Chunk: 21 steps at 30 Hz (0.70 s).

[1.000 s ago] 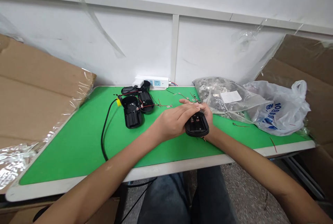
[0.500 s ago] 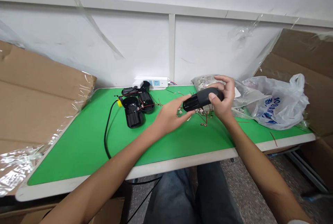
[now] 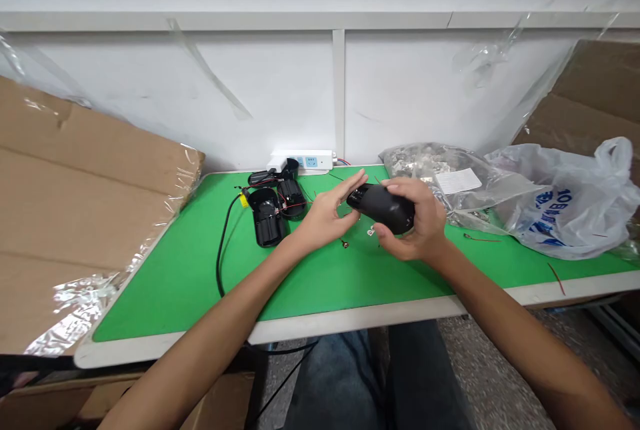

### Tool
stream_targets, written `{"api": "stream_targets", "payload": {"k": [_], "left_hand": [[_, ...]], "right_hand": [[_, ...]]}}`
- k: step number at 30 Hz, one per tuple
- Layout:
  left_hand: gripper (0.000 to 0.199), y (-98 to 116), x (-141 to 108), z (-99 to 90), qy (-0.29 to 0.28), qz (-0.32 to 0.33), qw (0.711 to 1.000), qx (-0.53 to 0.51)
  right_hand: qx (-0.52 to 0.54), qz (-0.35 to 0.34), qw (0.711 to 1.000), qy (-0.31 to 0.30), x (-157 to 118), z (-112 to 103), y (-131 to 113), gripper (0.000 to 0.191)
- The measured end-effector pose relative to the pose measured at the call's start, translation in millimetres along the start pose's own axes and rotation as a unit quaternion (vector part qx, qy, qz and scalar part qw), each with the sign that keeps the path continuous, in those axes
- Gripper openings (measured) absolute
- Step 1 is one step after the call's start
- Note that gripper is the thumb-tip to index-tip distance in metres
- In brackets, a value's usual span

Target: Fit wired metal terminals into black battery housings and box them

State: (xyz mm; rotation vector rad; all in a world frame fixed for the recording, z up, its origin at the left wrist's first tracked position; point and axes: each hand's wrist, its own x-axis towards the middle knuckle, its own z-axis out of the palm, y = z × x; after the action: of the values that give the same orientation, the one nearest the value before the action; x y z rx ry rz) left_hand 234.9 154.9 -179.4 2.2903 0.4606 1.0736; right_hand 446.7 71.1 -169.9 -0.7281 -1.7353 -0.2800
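A black plastic housing (image 3: 384, 209) with a smooth, rounded back is held above the green table, its slotted end toward the left. My right hand (image 3: 417, 220) is wrapped round its right part, thumb below and fingers over the top. At the slotted end, my left hand (image 3: 327, 213) grips with thumb and fingers on either side. Small metal contact pieces (image 3: 371, 231) lie on the table under the housing, partly hidden by my hands. Left of my hands stands an open black housing (image 3: 269, 222) with ribbed slots inside, near another black housing (image 3: 291, 198) with red wires.
A white power strip (image 3: 315, 161) stands against the wall. Clear bags with metal parts (image 3: 425, 160) and a white plastic bag (image 3: 560, 210) lie on the right. Cardboard (image 3: 90, 203) leans at the left edge. A black cable (image 3: 221, 250) runs over the table (image 3: 170, 297).
The housing has turned in my hands: its slotted inside faced up before, and now mostly its smooth back shows. My right hand has rotated and lowered round it. The view has shifted slightly.
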Motion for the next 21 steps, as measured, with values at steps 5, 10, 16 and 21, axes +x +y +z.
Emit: {"api": "stream_targets", "payload": {"k": [5, 10, 16, 21], "left_hand": [[0.073, 1, 0, -1.3, 0.022, -0.008, 1.000, -0.017], [0.051, 1, -3, -9.7, 0.074, 0.010, 0.986, 0.151], [0.032, 2, -6, -13.2, 0.101, 0.031, 0.961, 0.254], [0.023, 3, -7, -16.1, 0.079, 0.090, 0.944, 0.307]], "right_hand": [[-0.031, -0.022, 0.999, -0.004, 2, -1, -9, 0.076], [-0.048, -0.006, 0.999, -0.004, 2, 4, -19, 0.076], [-0.076, -0.004, 0.997, 0.008, 3, 7, -23, 0.065], [-0.105, -0.033, 0.994, 0.010, 7, 6, -24, 0.054]]}}
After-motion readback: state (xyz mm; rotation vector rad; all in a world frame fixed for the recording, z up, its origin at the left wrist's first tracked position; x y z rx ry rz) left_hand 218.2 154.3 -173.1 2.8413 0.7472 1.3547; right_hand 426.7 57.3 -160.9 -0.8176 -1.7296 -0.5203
